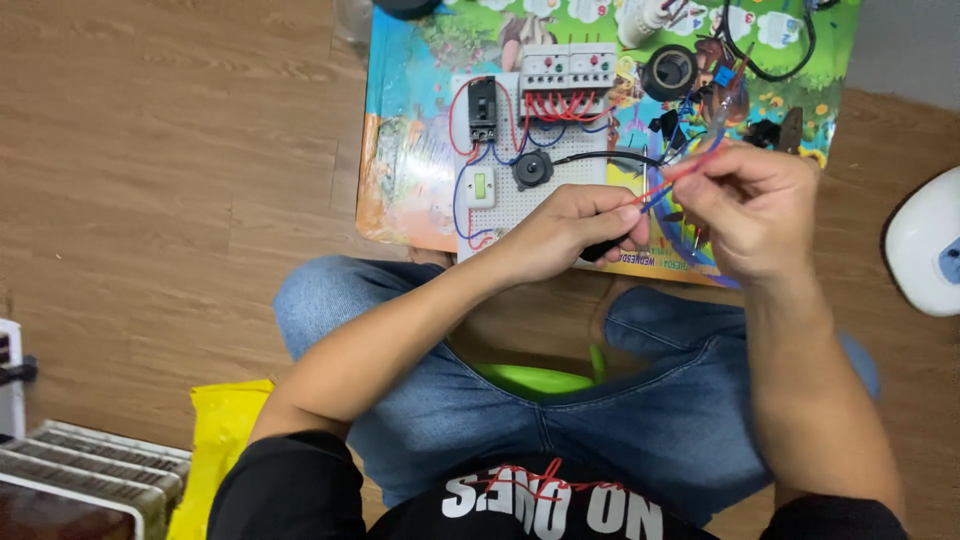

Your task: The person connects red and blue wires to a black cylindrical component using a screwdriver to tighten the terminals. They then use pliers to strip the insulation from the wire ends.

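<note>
My left hand is closed around a black-handled tool, pinching the near end of a thin red and blue wire pair. My right hand pinches the same wires a little further along, and they run up and to the right from its fingers. Both hands hover over the near edge of a white perforated board. On the board sit a black breaker, two white contactor blocks with red wires, a round black buzzer and a white switch with a green button.
The board lies on a colourful picture mat on a wooden floor. A roll of black tape and a black cable lie at the mat's far right. A white appliance sits right, a yellow bag lower left.
</note>
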